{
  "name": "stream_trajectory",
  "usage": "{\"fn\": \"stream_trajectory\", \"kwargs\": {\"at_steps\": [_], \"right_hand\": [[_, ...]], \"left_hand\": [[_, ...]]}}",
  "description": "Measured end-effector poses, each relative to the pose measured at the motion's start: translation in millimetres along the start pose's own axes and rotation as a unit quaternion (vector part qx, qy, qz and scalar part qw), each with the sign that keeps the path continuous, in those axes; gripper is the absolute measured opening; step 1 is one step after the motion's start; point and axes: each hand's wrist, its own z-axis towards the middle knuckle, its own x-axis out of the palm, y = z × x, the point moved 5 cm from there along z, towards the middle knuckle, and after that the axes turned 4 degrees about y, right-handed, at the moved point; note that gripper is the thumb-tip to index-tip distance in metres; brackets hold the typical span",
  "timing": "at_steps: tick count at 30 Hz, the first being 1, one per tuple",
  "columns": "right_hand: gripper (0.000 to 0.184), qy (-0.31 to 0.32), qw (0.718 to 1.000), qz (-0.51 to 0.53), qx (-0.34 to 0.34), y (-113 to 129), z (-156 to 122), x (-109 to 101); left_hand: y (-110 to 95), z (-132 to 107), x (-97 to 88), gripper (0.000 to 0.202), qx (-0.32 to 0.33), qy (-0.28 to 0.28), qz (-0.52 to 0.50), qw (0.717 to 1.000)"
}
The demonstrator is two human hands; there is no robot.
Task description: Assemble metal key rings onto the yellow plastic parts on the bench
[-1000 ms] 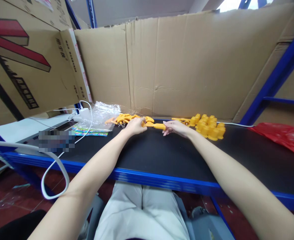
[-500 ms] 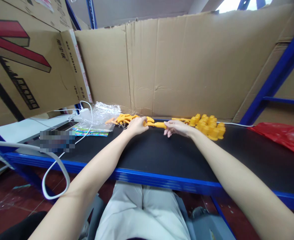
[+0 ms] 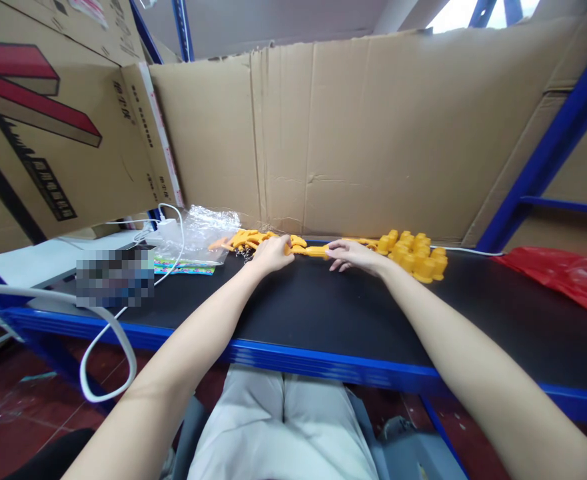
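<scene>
A slim orange plastic piece [image 3: 316,251] spans the gap between my two hands, low over the black tabletop. My left hand [image 3: 273,255] is closed around its left end, and the fingers hide that part. At the other end, my right hand [image 3: 357,256] pinches the tip between thumb and index finger, its other fingers loosely curled. Behind and left of my left hand lies a pile of orange plastic pieces [image 3: 249,238] with small dark metal chains [image 3: 244,255]. Close to my right hand stands a cluster of yellow-orange cup-shaped plastic parts [image 3: 416,257].
A clear plastic bag [image 3: 198,233] lies over colourful packets at the left, near a white cable [image 3: 180,250]. At the right is a red plastic bag [image 3: 563,277]. Cardboard [image 3: 373,133] walls the back; a blue metal edge [image 3: 323,360] runs along the front.
The view has shifted slightly. Both hands stay at the orange piece, with the right hand's fingers a little more extended along its end.
</scene>
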Motion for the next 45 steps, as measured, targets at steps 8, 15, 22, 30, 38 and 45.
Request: {"fn": "stream_trajectory", "kwargs": {"at_steps": [8,15,22,30,38,45], "right_hand": [[0.043,0.000,1.000,-0.010,-0.010,-2.6,1.6,-1.5],[0.039,-0.001,1.000,-0.007,-0.003,-2.1,0.0,-1.2],[0.035,-0.002,1.000,0.019,-0.003,-1.8,-0.4,2.8],[0.039,-0.155,0.986,0.010,-0.064,7.6,-2.3,-31.1],[0.032,-0.330,0.841,-0.397,-0.164,3.5,-20.4,-67.3],[0.034,-0.258,0.726,-0.632,-0.080,-9.4,-8.9,-39.3]], "left_hand": [[-1.1,-0.4,0.3,0.030,0.004,0.002,0.005,1.000],[-1.9,-1.0,0.5,0.031,0.005,0.006,0.003,1.000],[-1.7,-0.6,1.8,0.031,0.003,0.008,0.000,1.000],[-3.2,-3.3,1.3,0.073,0.066,-0.016,-0.119,0.991],[2.7,-0.2,10.2,0.066,0.125,0.003,-0.133,0.983],[7.1,5.9,20.1,0.051,0.125,0.017,-0.102,0.987]]}}
